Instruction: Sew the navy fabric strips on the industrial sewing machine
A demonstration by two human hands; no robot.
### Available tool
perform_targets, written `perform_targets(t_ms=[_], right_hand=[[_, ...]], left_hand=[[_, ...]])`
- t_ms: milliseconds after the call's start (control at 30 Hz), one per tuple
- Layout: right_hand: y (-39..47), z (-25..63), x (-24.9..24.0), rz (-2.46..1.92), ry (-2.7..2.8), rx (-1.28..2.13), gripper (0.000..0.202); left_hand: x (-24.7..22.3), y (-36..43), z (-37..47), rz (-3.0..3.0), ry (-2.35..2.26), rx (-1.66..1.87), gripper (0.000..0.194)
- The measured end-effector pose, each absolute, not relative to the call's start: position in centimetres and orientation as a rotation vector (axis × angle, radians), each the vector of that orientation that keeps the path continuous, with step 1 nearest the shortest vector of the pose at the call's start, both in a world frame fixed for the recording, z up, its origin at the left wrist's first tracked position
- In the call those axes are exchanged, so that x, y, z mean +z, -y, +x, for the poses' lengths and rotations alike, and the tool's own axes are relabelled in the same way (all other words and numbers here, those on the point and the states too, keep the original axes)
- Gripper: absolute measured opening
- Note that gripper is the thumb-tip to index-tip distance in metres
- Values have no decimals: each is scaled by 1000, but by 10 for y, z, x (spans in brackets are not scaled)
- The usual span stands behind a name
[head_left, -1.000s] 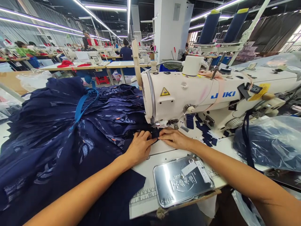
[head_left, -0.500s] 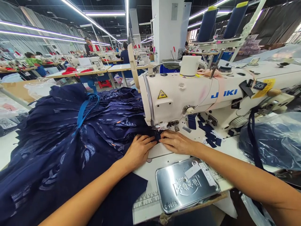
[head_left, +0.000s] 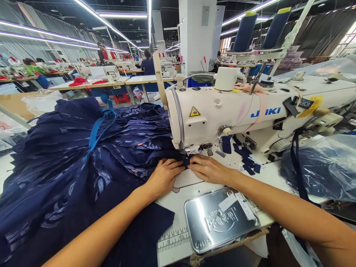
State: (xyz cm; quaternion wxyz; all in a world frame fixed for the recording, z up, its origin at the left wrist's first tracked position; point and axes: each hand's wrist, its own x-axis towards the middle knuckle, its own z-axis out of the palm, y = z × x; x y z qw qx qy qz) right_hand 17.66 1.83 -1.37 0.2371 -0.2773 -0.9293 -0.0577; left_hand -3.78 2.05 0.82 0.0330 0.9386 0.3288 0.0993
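At the bottom centre of the frame, a shiny metal tin [head_left: 221, 222] lies flat on the white sewing table [head_left: 278, 174], just beside a printed ruler strip [head_left: 172, 237] along the table's near edge. Navy fabric [head_left: 69, 170] covers the whole left half of the frame in a layered heap, with a blue strap [head_left: 97, 129] lying across its upper part. At the right edge, a clear plastic bag of dark cloth [head_left: 322, 170] rests on the table. Small navy fabric pieces [head_left: 244, 154] lie scattered under the arm of the white sewing machine [head_left: 236, 111], which spans the centre and right of the frame. Two dark thread cones [head_left: 261, 27] stand on a rack at upper right. Behind, a white pillar [head_left: 197, 33] rises at top centre, and rows of worktables [head_left: 91, 83] with other people occupy the upper left under long ceiling light strips.

Both forearms enter from the bottom corners and converge at the needle area, frame centre. The left hand [head_left: 164, 176] lies palm down on the navy fabric, fingers extended and flat, pressing rather than gripping. The right hand [head_left: 207, 168] lies palm down likewise, fingertips on the fabric edge just below the presser foot [head_left: 186, 152]. The fingertips of the two hands are almost touching. Neither hand is closed around anything.
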Motion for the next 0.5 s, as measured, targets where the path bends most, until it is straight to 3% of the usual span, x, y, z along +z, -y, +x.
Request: perform_targets(t_ms=[500], right_hand=[[-26,176,-16,-853,2557,-210,25]], left_hand=[[13,-31,-36,2885,-1096,260,50]])
